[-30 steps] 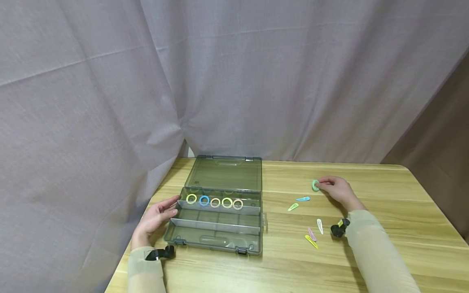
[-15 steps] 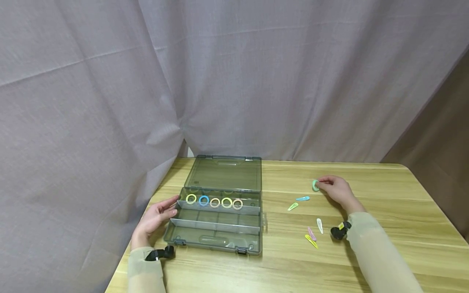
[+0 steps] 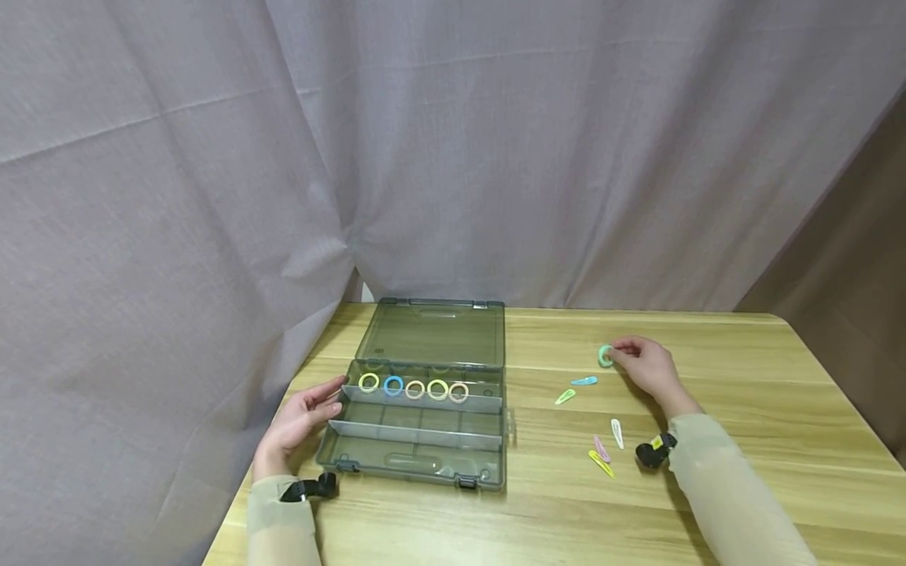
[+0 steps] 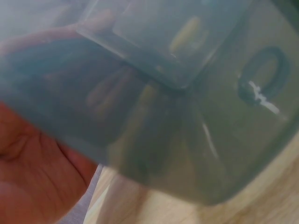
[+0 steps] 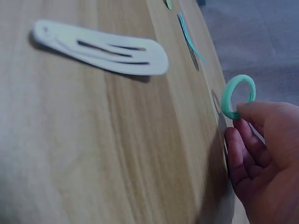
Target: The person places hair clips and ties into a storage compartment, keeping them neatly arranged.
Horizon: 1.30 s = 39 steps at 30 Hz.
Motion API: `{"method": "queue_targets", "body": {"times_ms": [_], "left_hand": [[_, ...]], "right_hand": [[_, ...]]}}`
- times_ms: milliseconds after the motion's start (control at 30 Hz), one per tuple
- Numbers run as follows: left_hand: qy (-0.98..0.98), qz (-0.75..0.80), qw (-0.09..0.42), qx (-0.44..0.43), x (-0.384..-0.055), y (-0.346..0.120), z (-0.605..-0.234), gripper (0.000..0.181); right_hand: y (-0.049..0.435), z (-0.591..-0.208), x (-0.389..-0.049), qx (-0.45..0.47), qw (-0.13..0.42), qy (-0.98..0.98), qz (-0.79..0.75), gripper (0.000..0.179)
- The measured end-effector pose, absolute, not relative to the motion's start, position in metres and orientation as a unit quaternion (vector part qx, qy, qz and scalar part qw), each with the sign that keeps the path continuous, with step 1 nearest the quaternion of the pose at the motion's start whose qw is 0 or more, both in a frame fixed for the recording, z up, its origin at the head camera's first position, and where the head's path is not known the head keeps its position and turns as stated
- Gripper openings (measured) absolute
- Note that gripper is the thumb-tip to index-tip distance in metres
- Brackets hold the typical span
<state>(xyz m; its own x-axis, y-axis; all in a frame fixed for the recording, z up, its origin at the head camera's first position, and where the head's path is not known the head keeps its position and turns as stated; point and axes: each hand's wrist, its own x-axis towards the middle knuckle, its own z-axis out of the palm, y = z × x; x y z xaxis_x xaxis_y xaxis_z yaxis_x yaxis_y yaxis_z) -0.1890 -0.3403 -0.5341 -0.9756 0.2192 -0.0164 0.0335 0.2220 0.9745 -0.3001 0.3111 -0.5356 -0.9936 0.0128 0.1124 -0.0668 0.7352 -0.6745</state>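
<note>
Our right hand (image 3: 647, 369) has a mint-green ring (image 5: 226, 99) pinched between thumb and fingertips, well right of the open smoky box (image 3: 418, 462) and just past a blue clip (image 3: 584, 381). Our left hand (image 3: 293, 424) is loosely spread, fingers mostly straight, touching the box's left side. There's a tiny dark mark (image 3: 378, 350) on the lid (image 3: 439, 334), too small for us to read.

Our left arm (image 3: 281, 534) and right arm (image 3: 757, 519), both in pale sleeves (image 3: 715, 464), reach forward, well apart; our left hand (image 3: 299, 424) has its fingers extended and the thumb apart on the nearer side, while our right hand (image 3: 647, 369) pinches between thumb and fingertip, the remaining fingers bent
</note>
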Motion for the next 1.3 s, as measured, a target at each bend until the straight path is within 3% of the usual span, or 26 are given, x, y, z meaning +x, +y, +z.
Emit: {"method": "queue_targets", "body": {"times_ms": [533, 1300], "left_hand": [[0.777, 0.62, 0.078, 0.079, -0.19, -0.341, -0.532, 0.059], [0.774, 0.623, 0.081, 0.08, -0.189, -0.342, -0.536, 0.058]], "right_hand": [[0.281, -0.515, -0.292, 0.054, 0.087, -0.915, 0.389, 0.029], [0.152, -0.48, -0.281, 0.228, 0.033, -0.894, 0.385, 0.009]]}}
